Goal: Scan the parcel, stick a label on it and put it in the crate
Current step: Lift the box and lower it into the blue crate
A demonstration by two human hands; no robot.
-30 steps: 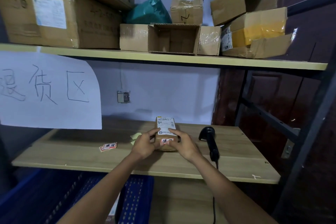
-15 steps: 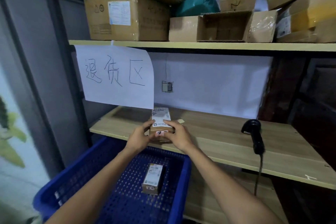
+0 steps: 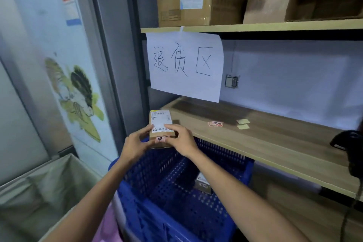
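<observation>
While it sat over the shelf (image 3: 275,143) edge a moment ago, the parcel (image 3: 161,126), a small brown cardboard box with a white label, now hangs above the blue perforated plastic crate (image 3: 157,192), left hand (image 3: 135,144) and right hand (image 3: 181,140) clamped on its sides.

This looks like a parcel storeroom, with brown cardboard boxes (image 3: 198,0) piled on a tall wooden shelf rack (image 3: 275,139), a white paper sign with hand-written black characters (image 3: 184,65) hanging from it, a blue plastic crate with holes (image 3: 176,192) below and a black hand scanner (image 3: 351,143).
</observation>
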